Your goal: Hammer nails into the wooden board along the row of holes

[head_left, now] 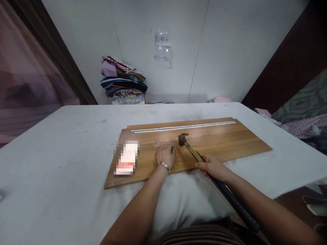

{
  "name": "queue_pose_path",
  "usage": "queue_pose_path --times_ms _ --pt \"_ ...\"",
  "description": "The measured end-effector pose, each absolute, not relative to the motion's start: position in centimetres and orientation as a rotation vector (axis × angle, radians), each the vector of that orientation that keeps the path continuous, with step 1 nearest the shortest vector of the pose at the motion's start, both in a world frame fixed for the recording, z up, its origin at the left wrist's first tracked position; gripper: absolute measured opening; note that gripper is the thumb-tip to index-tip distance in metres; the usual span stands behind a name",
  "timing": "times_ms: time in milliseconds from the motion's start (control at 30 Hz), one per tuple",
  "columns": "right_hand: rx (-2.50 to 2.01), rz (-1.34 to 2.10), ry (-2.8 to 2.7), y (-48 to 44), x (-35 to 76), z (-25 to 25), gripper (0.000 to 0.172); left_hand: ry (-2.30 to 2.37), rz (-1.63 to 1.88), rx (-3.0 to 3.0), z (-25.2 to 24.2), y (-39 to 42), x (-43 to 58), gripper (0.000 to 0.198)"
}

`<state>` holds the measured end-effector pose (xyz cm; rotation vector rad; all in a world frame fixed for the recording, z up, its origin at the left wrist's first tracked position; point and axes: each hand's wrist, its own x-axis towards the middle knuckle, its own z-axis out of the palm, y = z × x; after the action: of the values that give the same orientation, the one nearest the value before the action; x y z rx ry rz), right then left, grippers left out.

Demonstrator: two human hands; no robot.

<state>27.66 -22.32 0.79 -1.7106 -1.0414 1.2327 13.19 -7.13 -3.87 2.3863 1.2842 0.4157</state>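
My right hand (211,166) grips a claw hammer (192,150) partway along its handle, a yellow neck with a long black grip running back toward my body. The rusty hammer head is just right of my left hand, over a wooden board (150,173). My left hand (166,154), with a silver bracelet (164,166) at the wrist, rests on the board with its fingers curled together; whatever they pinch is hidden. Several loose nails (156,143) lie just beyond it. A row of small dark dots (200,145) runs along the board right of the hammer head.
Two white measuring strips (184,127) lie along the board's far edge. A blurred-out phone-like rectangle (127,158) lies on its left part. Beneath is a white-covered table (63,153). Folded clothes (124,80) are stacked by the wall, which bears paper notes (162,51).
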Motion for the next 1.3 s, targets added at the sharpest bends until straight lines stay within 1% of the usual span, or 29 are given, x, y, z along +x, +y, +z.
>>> queue_pose_path --times_ms 167,433,700,1300 --pt "-1.72 1.246 -1.059 -22.24 27.65 0.67 0.058 1.299 0.402 2.385 -3.82 -7.2 13.21 0.02" --pt "-1.71 1.235 -1.039 -22.34 27.64 0.8 0.061 1.295 0.376 2.388 -3.7 -7.18 13.21 0.02" --pt "-1.704 1.249 -1.053 -22.23 27.65 0.48 0.057 1.288 0.413 2.387 -3.94 -7.14 13.25 0.018" --pt "-1.678 1.25 -1.045 -22.23 27.8 0.34 0.055 1.28 0.42 2.379 -4.01 -7.11 13.21 0.018"
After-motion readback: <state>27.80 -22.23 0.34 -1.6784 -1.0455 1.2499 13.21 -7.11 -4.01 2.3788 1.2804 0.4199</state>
